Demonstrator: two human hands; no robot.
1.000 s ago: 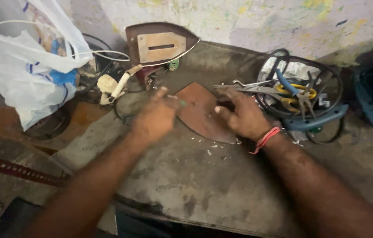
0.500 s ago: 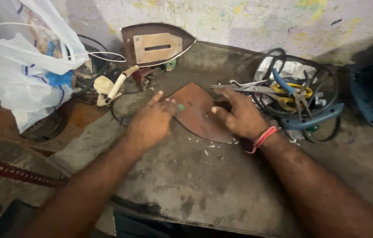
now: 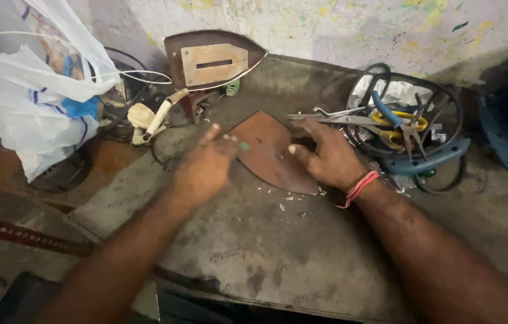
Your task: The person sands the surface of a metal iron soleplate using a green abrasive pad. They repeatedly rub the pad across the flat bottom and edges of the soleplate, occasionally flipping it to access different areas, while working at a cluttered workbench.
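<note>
Flat on the grimy worktop [image 3: 302, 258], mid-frame: a rust-brown iron soleplate [image 3: 269, 150], pointed end up. Left hand [image 3: 203, 171] at its left edge, fingers loosely spread, tips touching the plate, gripping nothing; right hand [image 3: 326, 157] resting on its right side, fingers curled and pressing down, not closed around it. Beyond: another iron base [image 3: 215, 60] propped against the wall, pliers [image 3: 398, 123] amid coiled cables, a white plastic bag [image 3: 32, 96] far left.

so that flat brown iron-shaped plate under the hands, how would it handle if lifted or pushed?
The brown plate looks like thin rigid metal, so probably stiff. Lying flat on the worktop, it would likely slide, not roll. The right hand rests on it; the pointed tip may pivot when pushed.
</note>
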